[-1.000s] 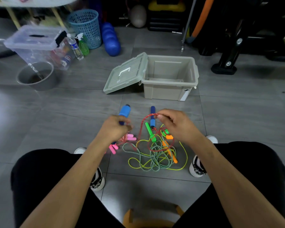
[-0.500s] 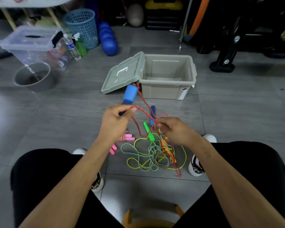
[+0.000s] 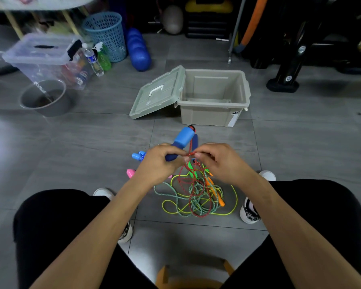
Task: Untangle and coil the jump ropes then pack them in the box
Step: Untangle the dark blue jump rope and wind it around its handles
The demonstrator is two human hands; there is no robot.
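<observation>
left hand (image 3: 156,167) gripping blue handle (image 3: 180,142), right hand (image 3: 221,161) pinching red rope (image 3: 193,184); box (image 3: 213,113) label unreadable

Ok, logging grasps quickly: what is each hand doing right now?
Left hand: closed on the blue jump-rope handle, lifted off the floor.
Right hand: fingers pinched shut on the red rope beside that handle.

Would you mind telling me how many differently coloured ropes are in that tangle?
3: a red rope pinched by both hands, a green rope and a yellow rope on the floor; more may be hidden.
</observation>
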